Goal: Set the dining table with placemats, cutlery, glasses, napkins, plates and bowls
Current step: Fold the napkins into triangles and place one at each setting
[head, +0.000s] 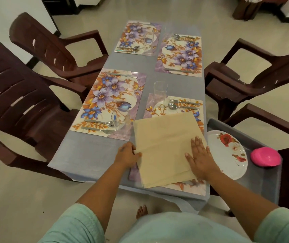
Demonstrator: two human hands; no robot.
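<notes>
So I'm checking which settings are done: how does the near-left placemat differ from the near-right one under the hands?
The near-left placemat lies fully uncovered; the near-right placemat is largely hidden under a beige napkin. No hand touches the near-left placemat; over the near-right one the left hand grips the napkin's edge and the right hand presses flat on it. Both share the floral print and carry a fork and spoon, with a glass by each.

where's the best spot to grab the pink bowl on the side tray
Take the pink bowl by its rim on the near right side, from above, fingers pinching the wall. It sits open and tilted on the grey tray, and the floral plate crowds its left.
</notes>
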